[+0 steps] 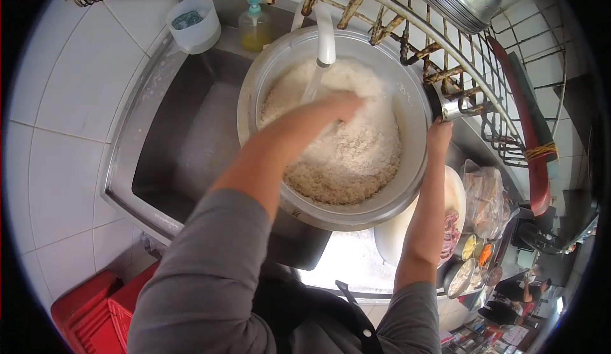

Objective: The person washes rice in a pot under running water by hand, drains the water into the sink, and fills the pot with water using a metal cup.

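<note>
Left hand (344, 107) in rice (347, 176), blurred, finger spread can't tell; right hand (440, 131) at pot (344, 221) side, grip unclear. Stir gently, you; brace rim, lift bottom grains.

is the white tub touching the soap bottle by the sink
Apart. The head view shows a strip of the sink's metal edge between the white tub's right side and the soap bottle.

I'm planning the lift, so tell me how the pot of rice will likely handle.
The pot looks stiff, its wall seemingly metal, and is probably heavy with that much rice. Water is running in from the tap, so it may slosh if tilted.
</note>
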Demonstrator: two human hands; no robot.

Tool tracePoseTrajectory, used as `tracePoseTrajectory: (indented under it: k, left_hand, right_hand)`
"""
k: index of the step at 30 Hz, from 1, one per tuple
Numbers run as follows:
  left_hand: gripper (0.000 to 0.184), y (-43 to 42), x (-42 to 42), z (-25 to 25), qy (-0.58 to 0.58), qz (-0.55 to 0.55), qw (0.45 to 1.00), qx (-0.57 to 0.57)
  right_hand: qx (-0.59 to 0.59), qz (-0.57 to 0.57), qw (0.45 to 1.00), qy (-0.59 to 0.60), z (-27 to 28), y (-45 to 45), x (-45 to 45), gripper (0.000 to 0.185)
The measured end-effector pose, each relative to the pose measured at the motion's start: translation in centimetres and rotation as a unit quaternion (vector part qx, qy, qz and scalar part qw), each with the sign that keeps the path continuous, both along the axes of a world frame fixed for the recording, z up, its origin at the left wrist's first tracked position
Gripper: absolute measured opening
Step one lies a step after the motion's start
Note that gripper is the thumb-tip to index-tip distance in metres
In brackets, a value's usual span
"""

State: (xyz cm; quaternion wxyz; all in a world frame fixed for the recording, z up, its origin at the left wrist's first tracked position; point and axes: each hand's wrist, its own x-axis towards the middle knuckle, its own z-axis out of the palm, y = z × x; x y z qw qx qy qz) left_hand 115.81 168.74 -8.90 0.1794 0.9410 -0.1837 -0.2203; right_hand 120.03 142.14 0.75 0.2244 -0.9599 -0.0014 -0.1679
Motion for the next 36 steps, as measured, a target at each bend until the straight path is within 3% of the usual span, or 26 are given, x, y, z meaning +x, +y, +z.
tracePoseTrajectory:
  k: [2, 5, 7, 9, 11, 13, 14, 16, 17, 20, 24, 26, 29, 32, 34, 36]
  left_hand:
    - [0.047, -4.3, -1.5, 1.7, -0.056, 0.039, 0.996, -0.057]
    - [0.049, -8.7, -3.8, 3.5, -0.008, 0.002, 0.996, -0.092]
    - [0.050, -10.5, -4.6, 2.6, 0.017, -0.159, 0.987, 0.031]
    - [0.048, -10.2, -9.4, 2.8, -0.063, -0.200, 0.975, 0.070]
    - [0.047, -7.9, -14.2, 6.4, -0.054, -0.372, 0.910, 0.174]
    - [0.060, -4.2, -17.0, 6.5, -0.086, -0.439, 0.882, 0.150]
    - [0.059, -1.7, -17.9, 2.8, -0.184, -0.414, 0.879, 0.145]
    - [0.058, 2.2, -17.9, 1.4, -0.185, -0.396, 0.882, 0.178]
    - [0.059, 4.1, -17.2, 3.9, -0.088, -0.403, 0.885, 0.217]
    - [0.060, 7.3, -14.5, 3.7, -0.033, -0.371, 0.877, 0.304]
    - [0.057, 10.5, -5.1, -8.9, 0.058, -0.130, 0.986, 0.087]
    - [0.055, 8.6, -2.9, -6.6, 0.020, -0.209, 0.969, 0.130]
    - [0.045, 3.9, -0.7, -2.1, 0.021, -0.008, 0.998, 0.057]
    - [0.039, -1.6, 0.9, -0.6, -0.041, 0.160, 0.985, -0.039]
    - [0.044, -6.2, 0.3, 1.5, -0.007, 0.130, 0.991, -0.039]
    - [0.050, -10.9, -2.3, 1.6, -0.095, 0.049, 0.994, -0.015]
  right_hand:
    - [0.005, -0.001, 1.000, -0.006, 0.4, 0.4, -0.1, 0.037]
    - [0.005, -0.016, 1.000, 0.008, 1.2, 1.2, -1.3, 0.039]
    - [-0.004, -0.033, 0.999, 0.015, 1.3, 1.1, -1.1, 0.038]
    - [-0.007, -0.013, 1.000, -0.002, 0.4, 0.2, -0.3, 0.038]
    - [-0.010, 0.010, 1.000, -0.015, 0.0, 0.0, -0.1, 0.038]
    - [-0.002, 0.005, 1.000, -0.016, 0.1, 0.0, -0.1, 0.038]
    - [-0.002, 0.004, 1.000, -0.016, 0.1, -0.1, -0.1, 0.038]
    - [0.001, 0.012, 1.000, -0.004, 0.0, -0.4, -0.1, 0.037]
    - [0.002, 0.012, 1.000, -0.002, 0.1, -0.3, -0.3, 0.037]
    - [0.004, 0.003, 1.000, -0.001, 0.2, 0.1, -0.5, 0.037]
    - [0.018, -0.003, 1.000, -0.012, 0.1, 0.2, -0.4, 0.038]
    - [0.018, 0.001, 0.999, -0.030, 0.3, 0.2, -0.4, 0.040]
    - [0.016, 0.001, 1.000, 0.009, 0.4, 0.1, -0.5, 0.037]
    - [0.024, -0.015, 0.999, 0.016, 0.8, 0.5, -0.4, 0.037]
    - [0.009, -0.008, 1.000, -0.019, 0.2, 0.3, -0.2, 0.038]
    - [0.003, -0.005, 1.000, -0.018, 0.3, 0.2, -0.3, 0.038]
